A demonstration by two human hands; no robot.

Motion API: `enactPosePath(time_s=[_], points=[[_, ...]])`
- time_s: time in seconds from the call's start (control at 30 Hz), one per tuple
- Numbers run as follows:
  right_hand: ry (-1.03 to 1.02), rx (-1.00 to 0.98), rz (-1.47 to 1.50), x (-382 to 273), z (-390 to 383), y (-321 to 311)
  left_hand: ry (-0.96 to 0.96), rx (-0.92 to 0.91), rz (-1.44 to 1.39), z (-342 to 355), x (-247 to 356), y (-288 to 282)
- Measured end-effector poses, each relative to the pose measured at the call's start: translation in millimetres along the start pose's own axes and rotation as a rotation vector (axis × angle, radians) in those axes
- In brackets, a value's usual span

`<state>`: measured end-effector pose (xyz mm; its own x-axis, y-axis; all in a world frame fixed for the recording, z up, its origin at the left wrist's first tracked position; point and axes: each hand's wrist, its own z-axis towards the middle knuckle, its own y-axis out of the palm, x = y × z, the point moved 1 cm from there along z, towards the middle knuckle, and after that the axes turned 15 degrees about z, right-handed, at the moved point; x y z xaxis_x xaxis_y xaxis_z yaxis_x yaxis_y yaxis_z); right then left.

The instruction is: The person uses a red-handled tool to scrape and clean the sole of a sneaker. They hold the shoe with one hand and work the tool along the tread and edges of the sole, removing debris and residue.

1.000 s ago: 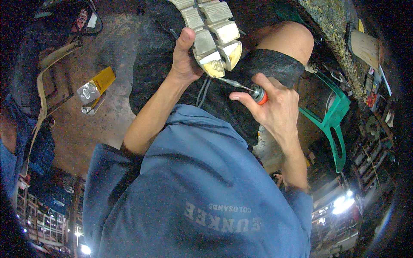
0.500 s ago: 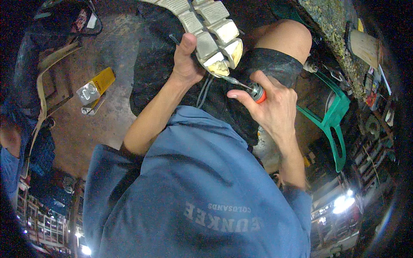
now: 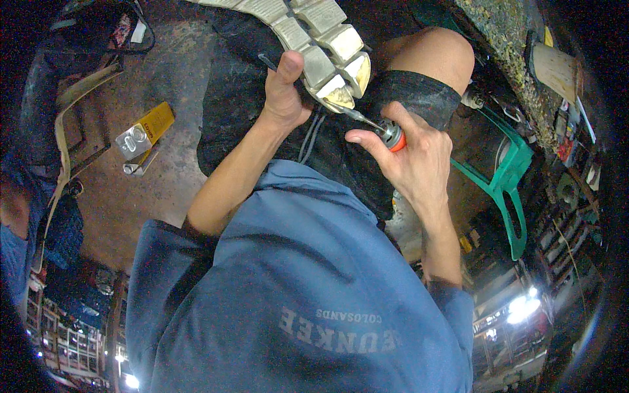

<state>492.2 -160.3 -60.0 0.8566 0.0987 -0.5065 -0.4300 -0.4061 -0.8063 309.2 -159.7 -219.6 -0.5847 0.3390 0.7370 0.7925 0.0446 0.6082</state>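
The left hand [image 3: 285, 93] grips a shoe sole [image 3: 323, 71], the right hand [image 3: 419, 144] a tool [image 3: 394, 139]; its tip [image 3: 352, 113], slipping, could jab the left.

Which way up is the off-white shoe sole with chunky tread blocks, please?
The sole is turned tread-up: its chunky blocks face the camera, while the bare left hand grips its side.

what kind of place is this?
Looks like a small shoe workshop, though I can't be sure: a chunky pale shoe sole in the left hand, a thin-tipped tool in the right hand, a yellow can on the stained floor.
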Motion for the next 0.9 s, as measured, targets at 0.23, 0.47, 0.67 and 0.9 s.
enactPosePath(time_s=[0.23,0.47,0.67,0.9], points=[[0.017,0.019,0.007,-0.8,0.1,0.4,0.006,0.002,0.013,0.5,1.7,0.4],[0.014,0.041,0.026,1.1,-2.0,0.8,-0.003,0.04,0.022,-2.2,5.0,1.9],[0.071,0.041,0.094,3.2,-1.6,-1.7,-0.024,0.074,-0.026,-4.7,7.7,3.8],[0.06,0.05,0.098,1.5,0.4,-0.9,-0.015,0.086,0.018,-6.5,8.4,4.9]])
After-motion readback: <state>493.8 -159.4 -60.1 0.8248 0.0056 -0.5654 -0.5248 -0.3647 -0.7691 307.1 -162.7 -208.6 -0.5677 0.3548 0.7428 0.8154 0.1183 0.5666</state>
